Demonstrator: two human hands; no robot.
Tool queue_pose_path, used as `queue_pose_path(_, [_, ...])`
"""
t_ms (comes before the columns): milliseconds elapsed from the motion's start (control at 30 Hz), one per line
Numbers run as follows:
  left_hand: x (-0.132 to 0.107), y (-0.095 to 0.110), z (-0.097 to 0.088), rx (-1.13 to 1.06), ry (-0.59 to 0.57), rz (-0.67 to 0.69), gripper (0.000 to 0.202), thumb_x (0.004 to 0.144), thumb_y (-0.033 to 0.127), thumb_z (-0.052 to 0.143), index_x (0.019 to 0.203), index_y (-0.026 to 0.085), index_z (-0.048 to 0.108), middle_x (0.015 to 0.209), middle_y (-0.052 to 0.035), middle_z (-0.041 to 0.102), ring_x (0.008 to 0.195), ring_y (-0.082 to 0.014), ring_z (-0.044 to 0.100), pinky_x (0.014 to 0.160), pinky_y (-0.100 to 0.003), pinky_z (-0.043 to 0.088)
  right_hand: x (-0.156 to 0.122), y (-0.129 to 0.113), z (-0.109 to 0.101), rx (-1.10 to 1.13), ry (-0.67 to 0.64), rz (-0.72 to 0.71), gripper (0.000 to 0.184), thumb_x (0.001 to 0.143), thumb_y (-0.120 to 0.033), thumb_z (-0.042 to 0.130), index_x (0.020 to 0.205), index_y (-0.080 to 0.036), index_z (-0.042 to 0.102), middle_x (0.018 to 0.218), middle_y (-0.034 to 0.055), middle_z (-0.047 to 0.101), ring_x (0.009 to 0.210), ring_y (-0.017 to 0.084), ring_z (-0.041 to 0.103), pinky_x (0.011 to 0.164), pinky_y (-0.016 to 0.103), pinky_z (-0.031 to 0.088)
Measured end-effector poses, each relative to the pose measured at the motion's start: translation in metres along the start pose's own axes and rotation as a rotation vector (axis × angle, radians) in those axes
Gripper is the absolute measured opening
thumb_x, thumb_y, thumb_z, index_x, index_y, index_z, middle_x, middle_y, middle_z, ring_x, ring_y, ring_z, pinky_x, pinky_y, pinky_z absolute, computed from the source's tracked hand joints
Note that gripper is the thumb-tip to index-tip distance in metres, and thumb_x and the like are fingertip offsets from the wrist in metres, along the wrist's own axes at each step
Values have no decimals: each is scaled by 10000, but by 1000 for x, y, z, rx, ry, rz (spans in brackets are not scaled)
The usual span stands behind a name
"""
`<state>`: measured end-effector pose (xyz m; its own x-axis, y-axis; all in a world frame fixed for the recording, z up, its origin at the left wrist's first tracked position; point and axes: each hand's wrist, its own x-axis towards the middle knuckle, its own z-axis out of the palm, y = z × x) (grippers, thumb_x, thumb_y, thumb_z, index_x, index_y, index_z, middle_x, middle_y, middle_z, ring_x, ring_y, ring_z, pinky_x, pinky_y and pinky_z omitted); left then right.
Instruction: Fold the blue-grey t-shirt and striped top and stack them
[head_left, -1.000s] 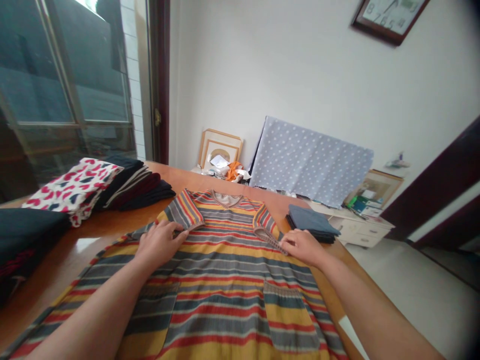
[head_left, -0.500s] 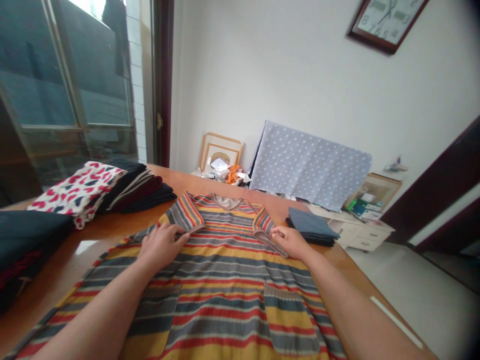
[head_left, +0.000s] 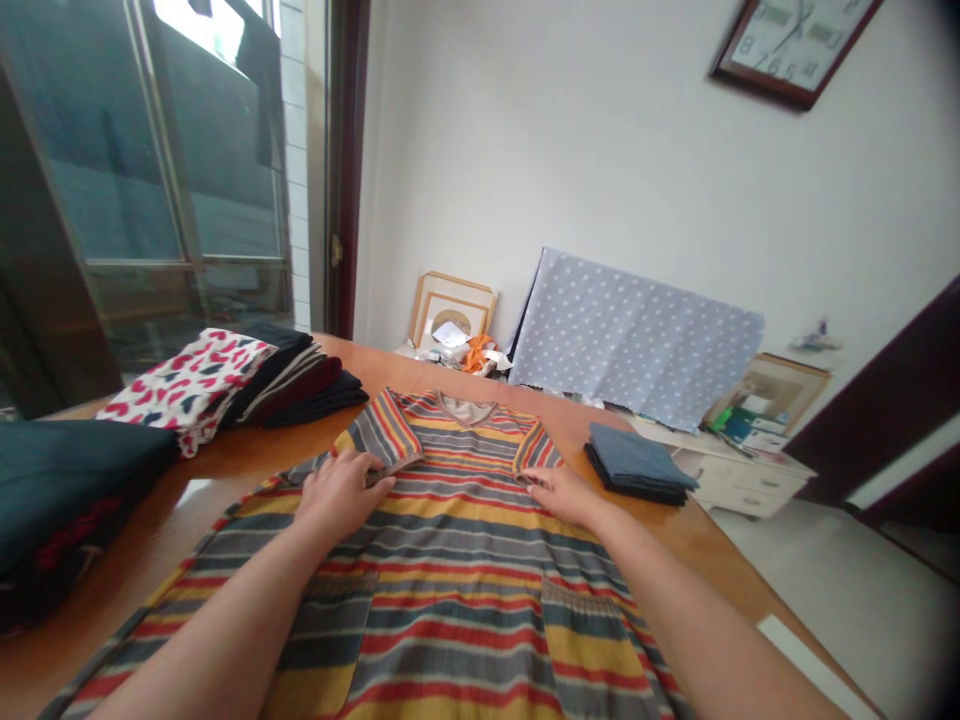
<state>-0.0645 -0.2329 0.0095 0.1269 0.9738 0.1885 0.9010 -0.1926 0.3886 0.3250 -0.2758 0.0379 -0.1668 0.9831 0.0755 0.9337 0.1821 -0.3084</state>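
A short-sleeved striped dress (head_left: 450,545) in yellow, red, grey and dark blue lies spread on the table, its neckline at the far end and two patch pockets nearer me. Both sleeves lie angled inward over the body. My left hand (head_left: 341,495) rests at the lower corner of the left sleeve cuff, thumb and index finger apart. Across the right sleeve lies my right hand (head_left: 562,492), fingers stretched inward by the cuff, which it partly hides. My forearms cover portions of the dress sides.
Folded clothes (head_left: 300,385), topped by a heart-print garment (head_left: 199,380), stand at the left, behind a dark folded pile (head_left: 79,470). A small blue-grey stack (head_left: 641,465) sits right on the wooden table (head_left: 712,560). Beyond are a dotted cloth (head_left: 637,335) and a white cabinet (head_left: 742,475).
My right hand has moved inward over the right sleeve, from a pinch on its cuff to stretched fingers. My left hand stays at the left cuff. The view has shifted slightly left.
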Motion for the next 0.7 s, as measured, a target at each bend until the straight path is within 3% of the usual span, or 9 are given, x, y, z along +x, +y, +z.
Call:
queue_pose_path(100, [-3,1,0,0,17,11,413,869,590,530,1117,296,681,1210,-90,626,1187,-338,538,951,-471,421,-5,-6,2,-26,62,44,417,869,-299,574,1272,-312,677,995,20,774,905,223,694,825,299,500])
queue_pose_path(200, [-6,2,-2,-10,29,11,369,888,552,524,1088,287,687,1189,-92,634,1181,-331,537,953,-474,408,-5,-25,4,-44,138,-8,392,914,-303,519,1276,-300,670,1131,38,746,1024,235,675,896,321,488])
queue_pose_path(300, [-8,3,-2,-29,37,11,355,902,536,519,1081,283,691,1183,-89,638,1171,-324,542,951,-474,405,5,-67,11,-16,184,-139,383,945,-305,482,1274,-268,673,1244,69,694,1133,242,634,976,335,460])
queue_pose_path(500, [-13,3,-4,-58,83,25,316,917,482,531,1068,268,709,1178,-97,650,1174,-314,549,941,-447,412,43,-176,47,90,154,-390,364,952,-254,465,1259,-257,661,1235,71,673,1123,225,615,1001,332,442])
queue_pose_path(600, [-15,1,-4,-99,88,27,263,910,405,546,1051,265,719,1164,-95,667,1152,-300,569,927,-427,419,55,-204,68,47,84,-380,335,927,-217,473,1196,-217,674,1218,96,674,1139,246,600,1005,359,431])
queue_pose_path(700, [-12,-3,-2,-195,128,-11,228,847,289,586,1024,246,725,1136,-83,689,1116,-276,592,927,-398,423,55,-211,86,-18,70,-329,301,946,-287,482,1174,-215,666,1204,101,671,1156,264,579,994,389,426])
